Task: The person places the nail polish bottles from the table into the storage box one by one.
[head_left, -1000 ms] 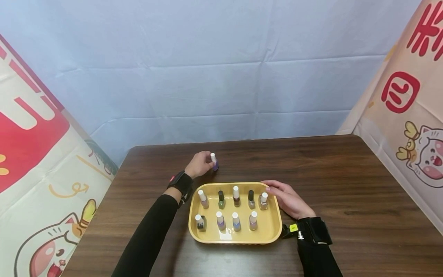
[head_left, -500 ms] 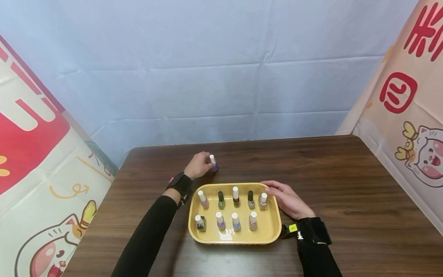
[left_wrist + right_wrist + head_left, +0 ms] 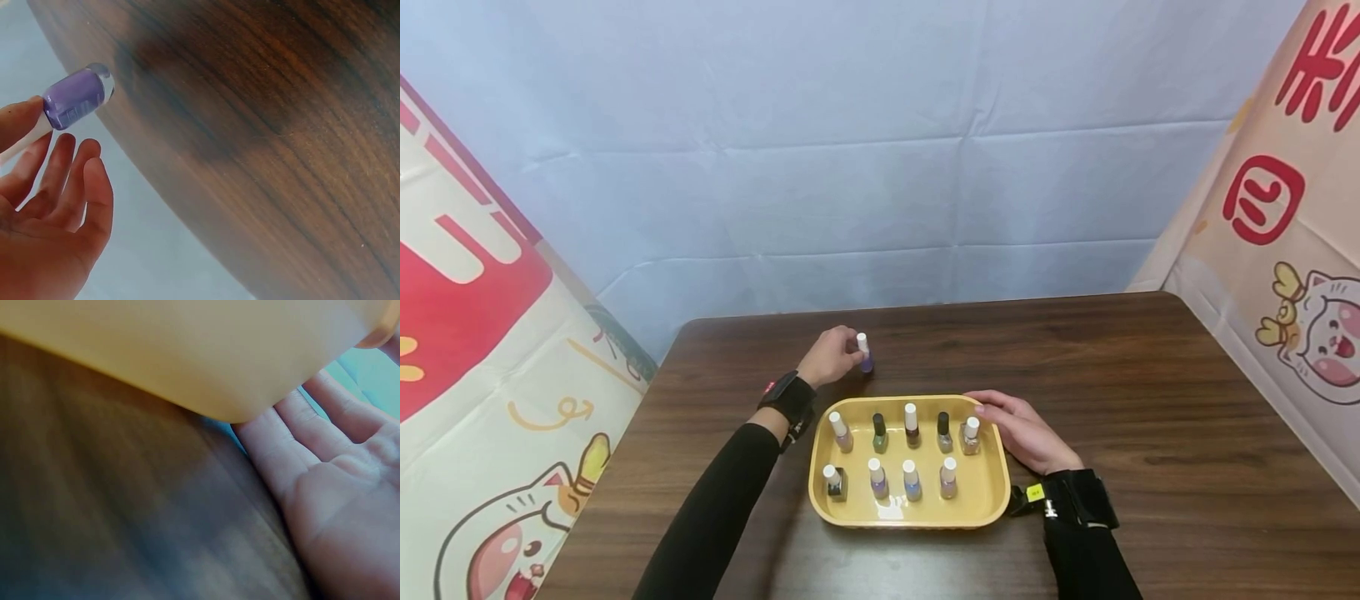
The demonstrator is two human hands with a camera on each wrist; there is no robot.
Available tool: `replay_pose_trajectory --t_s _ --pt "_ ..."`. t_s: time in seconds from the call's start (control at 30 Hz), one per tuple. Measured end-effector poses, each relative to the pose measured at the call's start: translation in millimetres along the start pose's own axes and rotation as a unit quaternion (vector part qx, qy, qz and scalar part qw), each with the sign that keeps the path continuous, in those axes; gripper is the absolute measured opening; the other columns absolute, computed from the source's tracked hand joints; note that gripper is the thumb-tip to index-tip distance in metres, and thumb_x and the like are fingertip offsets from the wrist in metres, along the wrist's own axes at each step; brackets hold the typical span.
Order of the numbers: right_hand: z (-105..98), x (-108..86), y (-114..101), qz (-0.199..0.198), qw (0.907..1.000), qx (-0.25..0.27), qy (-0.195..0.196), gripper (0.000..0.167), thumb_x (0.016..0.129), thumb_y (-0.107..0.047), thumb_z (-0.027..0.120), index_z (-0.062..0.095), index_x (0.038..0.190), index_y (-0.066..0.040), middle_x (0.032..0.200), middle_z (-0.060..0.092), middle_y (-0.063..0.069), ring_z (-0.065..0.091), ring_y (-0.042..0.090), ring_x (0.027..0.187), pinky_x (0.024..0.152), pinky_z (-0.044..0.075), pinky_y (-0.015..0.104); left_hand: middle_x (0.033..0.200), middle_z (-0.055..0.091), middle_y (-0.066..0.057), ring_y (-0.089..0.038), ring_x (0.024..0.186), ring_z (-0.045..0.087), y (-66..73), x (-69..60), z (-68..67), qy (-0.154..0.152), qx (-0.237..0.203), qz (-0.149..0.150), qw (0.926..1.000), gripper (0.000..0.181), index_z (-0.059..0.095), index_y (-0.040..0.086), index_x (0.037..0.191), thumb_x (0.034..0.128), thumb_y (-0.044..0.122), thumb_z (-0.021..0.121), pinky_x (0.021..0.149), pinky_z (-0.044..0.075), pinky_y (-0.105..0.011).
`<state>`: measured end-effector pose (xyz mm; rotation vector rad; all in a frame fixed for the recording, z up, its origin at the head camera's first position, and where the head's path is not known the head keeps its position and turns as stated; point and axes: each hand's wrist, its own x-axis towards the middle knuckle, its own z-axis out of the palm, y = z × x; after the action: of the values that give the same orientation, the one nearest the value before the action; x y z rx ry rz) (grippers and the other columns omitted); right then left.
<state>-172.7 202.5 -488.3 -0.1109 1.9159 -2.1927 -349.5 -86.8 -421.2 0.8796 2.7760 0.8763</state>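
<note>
In the head view my left hand (image 3: 831, 357) pinches a nail polish bottle (image 3: 865, 353) by its white cap, beyond the tray's far left corner. The left wrist view shows the bottle's purple body (image 3: 76, 98) tilted, thumb on the cap side, the other fingers spread loosely. My right hand (image 3: 1026, 432) holds the far right corner of a yellow tray (image 3: 910, 518), thumb at the rim and fingers against the outer wall. Two rows of nail polish bottles stand inside it, among them a green one with a black cap (image 3: 879, 433) and a blue one with a white cap (image 3: 912, 482).
Beneath everything is a dark wooden table (image 3: 1150, 400). A pale blue cloth (image 3: 850, 167) hangs behind its far edge. Printed banners (image 3: 1270, 333) flank it on both sides.
The left hand and its purple bottle have shifted only very slightly. The right hand and the tray look the same as before.
</note>
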Motion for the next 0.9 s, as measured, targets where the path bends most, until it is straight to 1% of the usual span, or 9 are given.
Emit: replay_pose_trajectory --t_s 0.17,0.37,0.57,0.63,0.8,0.9 --pt "0.0 0.7 0.6 -0.001 1.0000 0.001 -0.001 0.051 0.098 -0.025 0.055 0.043 0.138 0.004 0.123 0.057 0.000 0.061 0.008 0.110 0.090 0.052 0.027 0.102 0.064 -0.012 -0.022 0.091 0.064 4.6 -2.3 -2.7 -0.005 0.013 0.001 0.9999 0.013 0.067 0.005 0.095 0.0888 0.016 0.067 0.080 0.053 -0.033" --pt "0.0 1.3 0.7 0.001 1.0000 -0.001 0.000 0.052 0.098 -0.026 0.055 0.042 0.138 0.004 0.124 0.057 0.001 0.061 0.008 0.110 0.091 0.051 0.026 0.096 0.063 -0.008 -0.017 0.084 0.060 11.2 -5.4 -8.5 -0.012 0.046 0.033 0.9983 0.008 0.067 0.010 0.086 0.0879 0.017 0.068 0.075 0.051 -0.030" --pt "0.0 1.5 0.9 0.001 1.0000 -0.003 0.002 0.052 0.098 -0.026 0.055 0.043 0.138 0.004 0.123 0.058 0.000 0.061 0.008 0.110 0.091 0.051 0.026 0.093 0.062 -0.004 -0.013 0.079 0.058 20.2 -8.6 -12.5 -0.028 0.071 0.043 0.9961 0.010 0.065 0.011 0.089 0.0892 0.021 0.068 0.070 0.049 -0.026" --pt "-0.1 1.5 1.1 0.001 1.0000 -0.004 -0.001 0.052 0.098 -0.026 0.054 0.042 0.138 0.004 0.124 0.058 0.000 0.060 0.008 0.110 0.091 0.051 0.026 0.091 0.063 -0.003 -0.013 0.078 0.058 24.2 -10.0 -13.8 -0.033 0.074 0.046 0.9956 0.010 0.065 0.012 0.089 0.0893 0.021 0.068 0.069 0.049 -0.026" --pt "-0.5 1.1 1.4 0.003 1.0000 0.002 -0.004 0.055 0.098 -0.026 0.054 0.039 0.140 0.005 0.124 0.058 0.001 0.061 0.008 0.111 0.092 0.051 0.026 0.086 0.064 -0.002 -0.013 0.074 0.057 35.6 -14.2 -16.8 -0.051 0.065 0.047 0.9955 0.010 0.065 0.012 0.090 0.0894 0.021 0.067 0.065 0.047 -0.025" --pt "-0.8 0.9 1.2 0.004 1.0000 0.003 -0.003 0.057 0.098 -0.026 0.055 0.038 0.141 0.006 0.126 0.057 0.001 0.061 0.008 0.111 0.092 0.051 0.026 0.086 0.064 -0.001 -0.012 0.074 0.056 41.9 -15.4 -17.6 -0.056 0.070 0.051 0.9947 0.010 0.065 0.013 0.091 0.0897 0.023 0.067 0.065 0.047 -0.023"
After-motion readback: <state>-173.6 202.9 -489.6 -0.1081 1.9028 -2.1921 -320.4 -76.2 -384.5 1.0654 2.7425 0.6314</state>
